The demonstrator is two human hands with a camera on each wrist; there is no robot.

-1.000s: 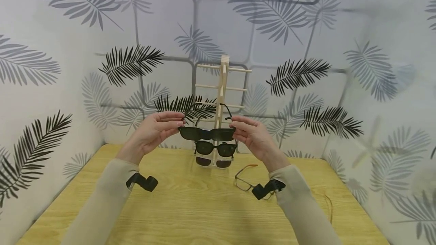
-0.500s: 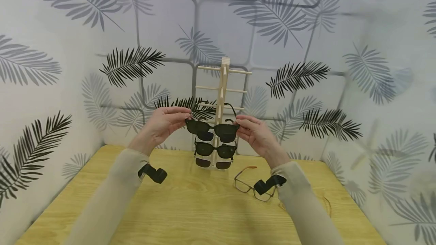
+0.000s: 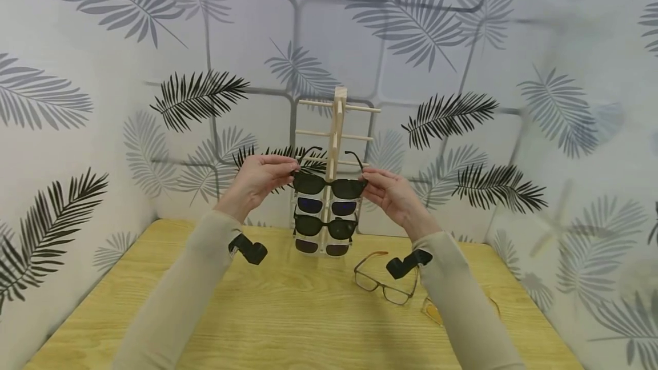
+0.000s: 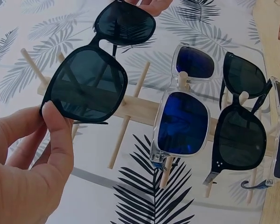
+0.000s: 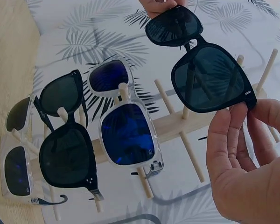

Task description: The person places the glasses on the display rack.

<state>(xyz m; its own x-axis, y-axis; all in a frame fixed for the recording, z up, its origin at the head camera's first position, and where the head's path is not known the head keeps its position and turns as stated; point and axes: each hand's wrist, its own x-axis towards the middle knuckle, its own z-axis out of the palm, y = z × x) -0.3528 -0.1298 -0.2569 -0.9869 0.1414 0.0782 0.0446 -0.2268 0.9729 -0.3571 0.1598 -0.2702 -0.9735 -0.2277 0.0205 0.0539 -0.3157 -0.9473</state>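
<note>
A pair of black sunglasses is held level in front of the wooden display rack, its arms pointing back toward the pegs. My left hand pinches it at the left hinge, and my right hand pinches the right hinge. Below it on the rack hang clear-framed sunglasses with blue lenses, then another black pair, then a clear-framed pair with dark lenses at the bottom. The upper pegs show above the held sunglasses.
Thin-framed eyeglasses lie on the yellow wooden table to the right of the rack. Another pair with yellowish lenses lies partly hidden under my right forearm. A leaf-patterned wall stands close behind the rack.
Both hands have moved the black sunglasses rightward and a little up, lining them up over the rack's centre. The blue-lensed pair below has come into full view.
</note>
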